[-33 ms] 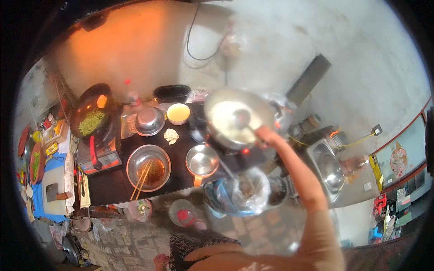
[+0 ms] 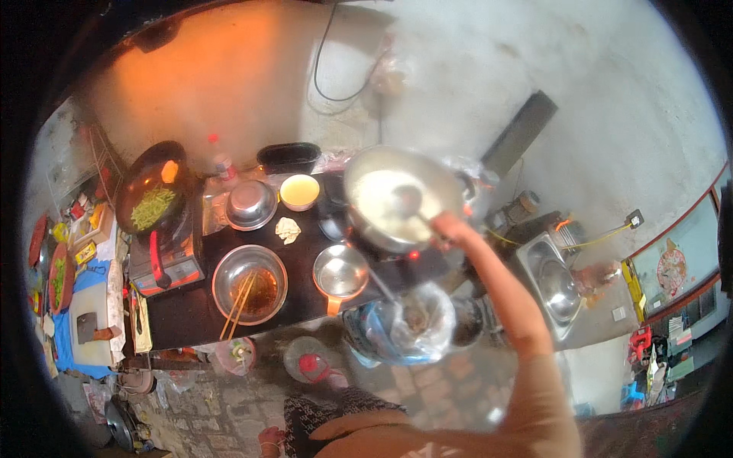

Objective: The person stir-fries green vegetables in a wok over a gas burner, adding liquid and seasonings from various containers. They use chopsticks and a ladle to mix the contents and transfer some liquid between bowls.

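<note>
My right hand [image 2: 450, 227] is closed round the handle of a ladle [image 2: 406, 201] at the near right side of a large metal pan [image 2: 450, 187]. The ladle's bowl sits in the pale, creamy liquid [image 2: 378, 189] inside, slightly blurred. Steam hangs about the pan. What looks like my left hand [image 2: 271, 440] hangs low at the bottom edge, beside my leg, away from the counter; its fingers are too small and blurred to read. Left of the pan stand a yellow bowl [image 2: 299, 191] and an upturned metal bowl [image 2: 252, 204]. Nearer is a small orange-rimmed saucepan [image 2: 340, 272].
A metal bowl [image 2: 227, 294] with brown liquid holds chopsticks [image 2: 240, 304] jutting over the counter's front edge. Far left, a wok [image 2: 164, 200] with green strips sits on a cooker. A lined bin [image 2: 435, 324] stands below the counter, a sink [image 2: 561, 290] to the right.
</note>
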Action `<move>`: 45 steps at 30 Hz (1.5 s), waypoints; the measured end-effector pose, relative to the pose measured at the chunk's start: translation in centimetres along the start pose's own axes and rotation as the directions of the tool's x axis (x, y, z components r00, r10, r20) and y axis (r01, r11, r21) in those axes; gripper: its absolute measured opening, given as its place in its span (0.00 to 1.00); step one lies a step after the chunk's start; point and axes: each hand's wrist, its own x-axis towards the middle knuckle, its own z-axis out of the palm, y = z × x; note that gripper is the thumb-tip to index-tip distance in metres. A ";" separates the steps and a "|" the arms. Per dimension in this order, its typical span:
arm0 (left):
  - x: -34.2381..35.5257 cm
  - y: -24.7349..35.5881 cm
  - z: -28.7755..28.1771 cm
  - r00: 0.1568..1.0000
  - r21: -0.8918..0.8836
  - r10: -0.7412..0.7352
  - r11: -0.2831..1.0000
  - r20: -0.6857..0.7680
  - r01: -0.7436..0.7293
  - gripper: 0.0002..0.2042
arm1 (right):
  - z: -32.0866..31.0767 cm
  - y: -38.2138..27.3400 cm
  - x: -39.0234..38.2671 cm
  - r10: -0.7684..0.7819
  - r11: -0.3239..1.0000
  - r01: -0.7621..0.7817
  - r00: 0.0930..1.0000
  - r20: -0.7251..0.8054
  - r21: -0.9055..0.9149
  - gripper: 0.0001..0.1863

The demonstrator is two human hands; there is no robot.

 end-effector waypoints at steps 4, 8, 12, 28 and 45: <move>-2.9 5.8 6.1 0.987 0.325 0.161 0.935 -0.026 -0.144 0.07 | -1.0 0.0 -1.9 0.124 0.914 -0.115 0.992 0.002 0.388 0.07; -0.5 10.3 7.7 0.979 0.380 0.049 0.924 -0.198 0.031 0.06 | -0.9 -1.2 -4.7 0.187 0.788 -0.214 0.977 0.106 0.578 0.11; 2.0 14.9 5.6 0.996 0.325 -0.040 0.943 -0.078 0.063 0.08 | 0.3 -2.8 -6.3 0.244 0.692 -0.279 0.958 0.148 0.666 0.11; 7.3 24.6 0.2 0.995 0.447 0.070 0.894 -0.074 -0.029 0.05 | 6.6 -8.9 -12.3 0.089 0.442 -0.206 0.979 0.186 0.873 0.16; 6.8 22.9 2.5 0.977 0.348 0.026 0.936 -0.211 0.050 0.09 | 4.1 -7.8 -8.8 0.123 0.523 -0.168 0.985 0.121 0.836 0.10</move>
